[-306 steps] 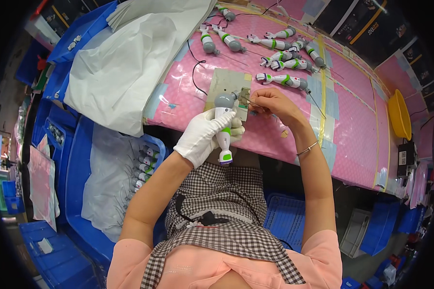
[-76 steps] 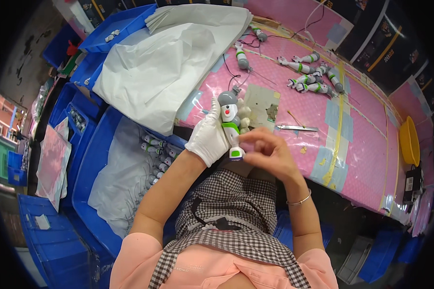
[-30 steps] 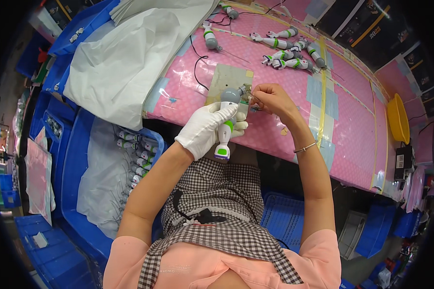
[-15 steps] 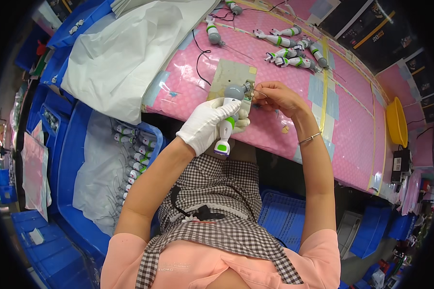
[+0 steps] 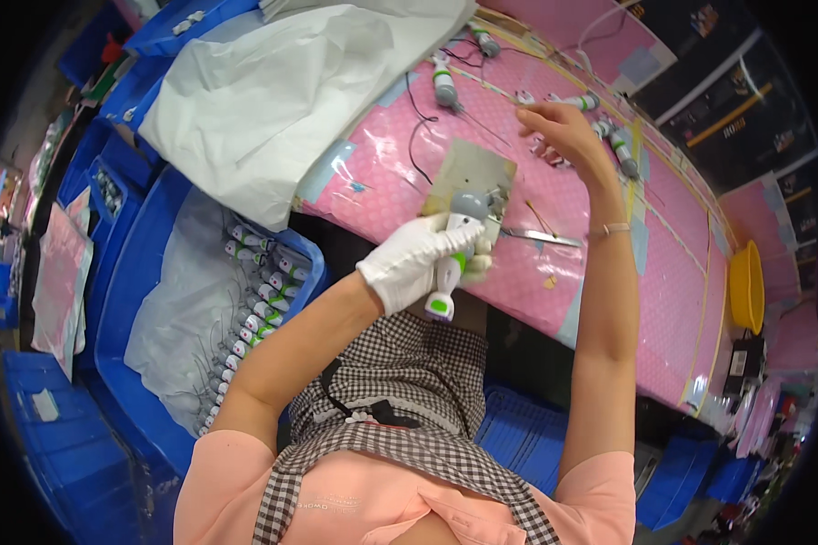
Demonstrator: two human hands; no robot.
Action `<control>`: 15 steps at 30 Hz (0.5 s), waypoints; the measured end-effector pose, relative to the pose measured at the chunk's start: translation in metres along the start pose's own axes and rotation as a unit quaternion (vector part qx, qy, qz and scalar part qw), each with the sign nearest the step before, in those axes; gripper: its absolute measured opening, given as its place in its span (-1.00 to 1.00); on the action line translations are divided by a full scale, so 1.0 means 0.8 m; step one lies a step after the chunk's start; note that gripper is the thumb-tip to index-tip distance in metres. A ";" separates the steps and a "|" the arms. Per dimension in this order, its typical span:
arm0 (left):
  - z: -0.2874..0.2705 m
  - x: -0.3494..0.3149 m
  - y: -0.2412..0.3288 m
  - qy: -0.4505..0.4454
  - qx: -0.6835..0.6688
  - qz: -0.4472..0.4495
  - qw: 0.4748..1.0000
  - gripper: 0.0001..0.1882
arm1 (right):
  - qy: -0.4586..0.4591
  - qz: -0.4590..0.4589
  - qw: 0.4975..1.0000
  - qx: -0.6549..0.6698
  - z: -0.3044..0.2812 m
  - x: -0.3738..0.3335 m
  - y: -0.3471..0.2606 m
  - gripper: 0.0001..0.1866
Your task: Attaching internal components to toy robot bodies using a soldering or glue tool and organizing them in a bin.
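Observation:
My left hand (image 5: 420, 259), in a white glove, is wrapped round a white, green and grey toy limb (image 5: 443, 291). The limb's grey rounded end points away from me, over a metal plate (image 5: 468, 163) on the table; small metal parts beside that end are too small to make out. My bare right hand (image 5: 563, 136) is raised over the far part of the table, in front of several similar toy limbs (image 5: 620, 150). Its fingers are loosely bent and apart, with nothing visible in them. Silver tweezers (image 5: 545, 238) lie right of the plate, beside a thin yellowish stick (image 5: 541, 218).
Pink bubble wrap covers the table (image 5: 663, 300). Left of me, a blue bin (image 5: 118, 363) holds rows of toy limbs. White sheeting (image 5: 273, 100) drapes over the table's left side. Another toy limb (image 5: 443, 82) lies at the back, and a yellow basin (image 5: 745, 286) hangs far right.
My right hand has left the toy limb's grey end and moved up and away toward the far pile. Tweezers now show on the table. My left hand still holds the limb.

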State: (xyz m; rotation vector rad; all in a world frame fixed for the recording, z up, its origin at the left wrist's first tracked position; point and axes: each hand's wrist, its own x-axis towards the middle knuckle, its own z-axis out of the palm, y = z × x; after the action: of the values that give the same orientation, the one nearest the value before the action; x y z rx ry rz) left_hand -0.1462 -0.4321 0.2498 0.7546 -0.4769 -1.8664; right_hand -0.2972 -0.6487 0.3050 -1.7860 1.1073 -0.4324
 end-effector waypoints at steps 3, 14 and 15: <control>-0.013 -0.059 0.016 0.008 -0.030 0.047 0.998 -0.70 | 0.062 -0.225 0.952 -0.199 0.043 0.099 0.033 -0.60; -0.337 -0.498 -0.036 0.774 0.074 0.209 0.594 -0.76 | 0.030 -0.379 0.767 -0.517 0.032 0.210 0.048 -0.55; -0.356 -0.542 -0.066 0.812 0.077 0.149 0.559 -0.73 | 0.013 -0.387 0.766 -0.513 0.039 0.215 0.045 -0.55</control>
State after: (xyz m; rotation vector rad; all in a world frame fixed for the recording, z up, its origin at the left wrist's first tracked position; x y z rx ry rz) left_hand 0.1366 -0.0102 0.1335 1.9397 0.4703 -0.2076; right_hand -0.2031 -0.7798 0.2292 -3.2492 0.5351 -0.3232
